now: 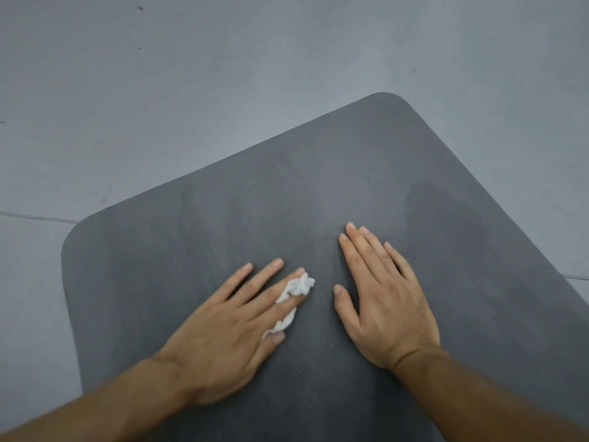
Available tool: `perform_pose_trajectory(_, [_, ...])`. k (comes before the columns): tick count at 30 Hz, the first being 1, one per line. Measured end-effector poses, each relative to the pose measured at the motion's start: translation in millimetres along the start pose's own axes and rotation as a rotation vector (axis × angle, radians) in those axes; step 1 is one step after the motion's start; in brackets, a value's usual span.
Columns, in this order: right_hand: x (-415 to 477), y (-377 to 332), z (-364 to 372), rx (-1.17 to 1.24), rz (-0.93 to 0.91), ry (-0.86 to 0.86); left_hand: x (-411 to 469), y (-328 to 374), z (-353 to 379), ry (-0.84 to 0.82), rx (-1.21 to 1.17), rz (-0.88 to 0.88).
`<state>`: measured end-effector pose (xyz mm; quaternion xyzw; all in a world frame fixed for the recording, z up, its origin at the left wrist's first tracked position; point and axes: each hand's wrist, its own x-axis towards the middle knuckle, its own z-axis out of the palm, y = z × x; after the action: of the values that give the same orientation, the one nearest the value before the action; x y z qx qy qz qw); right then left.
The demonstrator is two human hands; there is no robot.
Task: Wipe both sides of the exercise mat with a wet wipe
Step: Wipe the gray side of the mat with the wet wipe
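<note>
Where the frame begins at the left, smooth grey floor [95,106] spreads out and runs on across the whole top, with a thin seam crossing it toward the rounded left corner of the exercise mat [287,202]. This dark grey mat lies flat on the floor at an angle. Its second rounded corner points to the upper right of centre, and fine wavy ribs cover its surface. At lower centre-left the left hand [223,323] lies on the mat with its grip wide, fingers straight and spread, pressing the crumpled white wet wipe [298,287] down; the wipe shows around the index finger and beside the thumb. Just right of it, apart from the wipe, the right hand [385,298] rests palm-down on the mat with its grip wide and nothing in it. Further right a darker streaked patch marks the mat, and floor shows beyond the right edge.
</note>
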<state>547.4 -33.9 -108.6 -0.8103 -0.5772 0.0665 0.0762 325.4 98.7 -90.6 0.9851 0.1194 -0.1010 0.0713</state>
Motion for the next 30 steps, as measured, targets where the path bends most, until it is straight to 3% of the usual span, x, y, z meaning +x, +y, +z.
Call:
perform_pose_trajectory(6, [0.2, -0.5, -0.7, 0.002, 0.005, -0.006, 52.4, -47.6, -5.8, 0.055, -0.139, -0.245])
perform_pose_trajectory(17, [0.3, -0.9, -3.0, 0.013, 0.009, -0.021, 195.9, -76.5, -39.1, 0.066, -0.187, -0.383])
perform_pose_trajectory(21, [1.4, -1.1, -2.8, 0.012, 0.008, -0.014, 187.8, -62.5, -38.2, 0.085, -0.162, -0.278])
perform_pose_trajectory(24, [1.7, -1.4, -3.0, 0.022, 0.010, -0.007, 145.9, -38.2, -27.9, 0.082, -0.131, -0.136])
perform_pose_trajectory(30, [1.4, -1.5, -3.4, 0.028, 0.010, -0.017, 56.2, -8.8, -8.3, 0.030, -0.043, -0.022])
